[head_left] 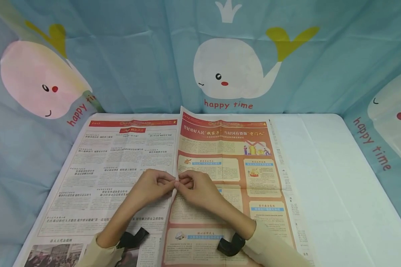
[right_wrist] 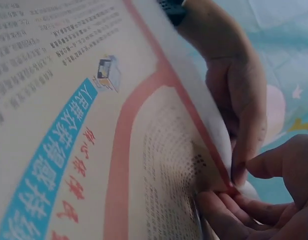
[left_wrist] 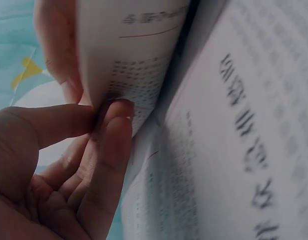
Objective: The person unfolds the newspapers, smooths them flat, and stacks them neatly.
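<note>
A newspaper lies spread on the white table, its left page mostly black print and its right page red and cream. Along the middle, the inner edge of the red page is raised in a ridge. My left hand pinches this edge from the left, thumb and fingers meeting at the paper. From the other side my right hand pinches the same edge, fingertips right against those of the left. In the right wrist view the lifted sheet bends up towards the fingers.
Behind and beside the table hangs a blue cloth with printed whales. White tabletop shows right of the newspaper. Each wrist wears a black strap, below cream sleeves.
</note>
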Action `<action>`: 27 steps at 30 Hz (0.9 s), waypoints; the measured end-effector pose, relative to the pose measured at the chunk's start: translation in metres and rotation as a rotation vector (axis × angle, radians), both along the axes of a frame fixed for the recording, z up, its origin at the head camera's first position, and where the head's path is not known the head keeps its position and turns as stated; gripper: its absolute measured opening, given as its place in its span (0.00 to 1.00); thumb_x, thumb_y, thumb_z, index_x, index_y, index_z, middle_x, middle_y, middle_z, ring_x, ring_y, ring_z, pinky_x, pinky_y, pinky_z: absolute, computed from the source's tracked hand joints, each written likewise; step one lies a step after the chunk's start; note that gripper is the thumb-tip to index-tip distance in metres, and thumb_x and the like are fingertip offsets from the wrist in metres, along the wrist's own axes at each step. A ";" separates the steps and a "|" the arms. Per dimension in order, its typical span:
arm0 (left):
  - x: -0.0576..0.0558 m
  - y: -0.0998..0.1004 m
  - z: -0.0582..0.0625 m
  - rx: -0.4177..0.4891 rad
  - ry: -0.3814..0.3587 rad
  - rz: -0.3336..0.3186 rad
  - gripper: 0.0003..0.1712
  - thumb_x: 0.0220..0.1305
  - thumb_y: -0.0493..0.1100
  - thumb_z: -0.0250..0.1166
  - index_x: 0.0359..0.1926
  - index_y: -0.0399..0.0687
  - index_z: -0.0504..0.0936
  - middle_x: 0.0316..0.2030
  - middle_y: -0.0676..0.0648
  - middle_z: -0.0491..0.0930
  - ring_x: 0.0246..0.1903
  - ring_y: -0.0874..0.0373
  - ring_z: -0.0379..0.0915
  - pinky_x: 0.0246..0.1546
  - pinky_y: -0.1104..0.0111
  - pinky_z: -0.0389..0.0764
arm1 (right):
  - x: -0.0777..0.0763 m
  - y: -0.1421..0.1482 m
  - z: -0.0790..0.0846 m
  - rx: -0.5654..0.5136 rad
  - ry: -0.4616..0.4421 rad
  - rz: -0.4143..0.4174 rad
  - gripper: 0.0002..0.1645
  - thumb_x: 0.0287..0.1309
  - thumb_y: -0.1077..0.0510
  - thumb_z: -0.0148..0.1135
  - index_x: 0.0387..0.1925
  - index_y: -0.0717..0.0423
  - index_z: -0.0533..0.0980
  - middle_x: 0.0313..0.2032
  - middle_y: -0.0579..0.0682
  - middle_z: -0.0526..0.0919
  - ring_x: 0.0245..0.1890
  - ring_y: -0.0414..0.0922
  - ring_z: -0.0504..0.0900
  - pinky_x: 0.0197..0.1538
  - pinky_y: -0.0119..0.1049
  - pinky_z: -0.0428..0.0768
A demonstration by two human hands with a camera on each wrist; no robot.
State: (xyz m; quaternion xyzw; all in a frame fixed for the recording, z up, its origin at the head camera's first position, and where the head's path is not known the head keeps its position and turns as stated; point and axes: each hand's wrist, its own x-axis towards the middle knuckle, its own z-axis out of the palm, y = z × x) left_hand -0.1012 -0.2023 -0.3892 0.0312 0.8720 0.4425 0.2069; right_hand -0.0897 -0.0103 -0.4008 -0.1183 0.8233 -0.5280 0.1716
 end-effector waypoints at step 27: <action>0.000 0.007 -0.014 0.102 -0.076 0.042 0.17 0.58 0.55 0.74 0.33 0.45 0.90 0.20 0.47 0.86 0.19 0.59 0.81 0.22 0.69 0.80 | 0.004 0.006 -0.003 -0.017 -0.014 0.003 0.28 0.53 0.65 0.61 0.59 0.61 0.77 0.46 0.51 0.87 0.40 0.38 0.86 0.41 0.27 0.83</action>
